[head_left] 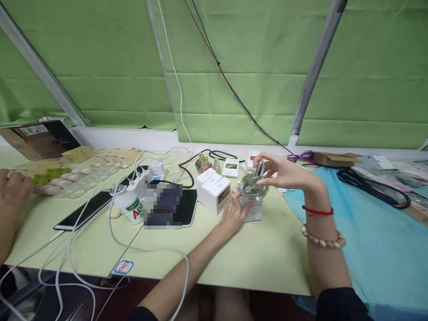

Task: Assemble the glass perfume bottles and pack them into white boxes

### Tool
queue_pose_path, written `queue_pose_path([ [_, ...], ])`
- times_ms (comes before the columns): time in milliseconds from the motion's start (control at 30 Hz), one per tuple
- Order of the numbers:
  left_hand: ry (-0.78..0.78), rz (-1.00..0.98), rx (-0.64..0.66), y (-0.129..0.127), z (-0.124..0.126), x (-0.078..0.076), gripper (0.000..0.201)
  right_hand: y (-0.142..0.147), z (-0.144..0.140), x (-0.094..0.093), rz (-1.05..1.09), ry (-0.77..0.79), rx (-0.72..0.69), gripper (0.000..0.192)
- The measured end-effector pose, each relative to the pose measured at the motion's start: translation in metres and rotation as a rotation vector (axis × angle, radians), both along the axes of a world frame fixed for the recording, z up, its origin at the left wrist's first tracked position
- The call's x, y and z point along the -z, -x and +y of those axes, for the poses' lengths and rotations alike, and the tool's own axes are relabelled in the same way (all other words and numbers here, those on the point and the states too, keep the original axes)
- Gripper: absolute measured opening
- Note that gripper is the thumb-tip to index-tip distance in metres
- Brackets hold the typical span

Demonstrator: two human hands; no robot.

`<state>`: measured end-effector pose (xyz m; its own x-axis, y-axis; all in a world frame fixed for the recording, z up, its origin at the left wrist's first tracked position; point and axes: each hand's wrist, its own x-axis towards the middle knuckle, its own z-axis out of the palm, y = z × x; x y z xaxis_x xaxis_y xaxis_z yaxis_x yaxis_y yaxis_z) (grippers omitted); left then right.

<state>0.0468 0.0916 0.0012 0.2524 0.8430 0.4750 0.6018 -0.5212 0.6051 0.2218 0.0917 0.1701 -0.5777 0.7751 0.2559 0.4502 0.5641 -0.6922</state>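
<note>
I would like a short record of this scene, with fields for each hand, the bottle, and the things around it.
right hand: holds the silver top of the perfume bottle with its fingertips
left hand: at the small box beneath the bottle, touching its side
bottle: round, clear glass, tilted, above the small box
near: two white boxes to the left, a tablet, a white plastic bottle, a phone, white cables
surface: pale green table, blue cloth on the right
other person: a hand at the far left edge
</note>
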Motion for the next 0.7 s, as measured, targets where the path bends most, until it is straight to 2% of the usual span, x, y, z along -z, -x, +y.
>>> queue_pose_path([
  [133,-0.024,-0.025,0.003,0.001,0.001,0.002,0.036,0.009,0.012,0.009,-0.06,-0.089,0.007,0.024],
  [333,-0.106,-0.076,-0.001,0.001,0.006,0.01,0.031,0.005,0.026,0.018,-0.137,-0.158,0.075,0.023],
  [533,-0.395,-0.039,0.012,0.0,0.011,0.015,0.027,0.007,0.022,0.018,-0.181,-0.095,0.052,0.022],
  [600,-0.423,-0.022,0.004,0.0,0.009,0.013,0.027,0.009,0.022,0.019,-0.175,-0.066,0.042,0.019],
  [700,-0.379,-0.005,-0.024,0.001,0.006,0.011,0.031,0.016,0.024,0.021,-0.193,-0.034,0.045,0.014],
])
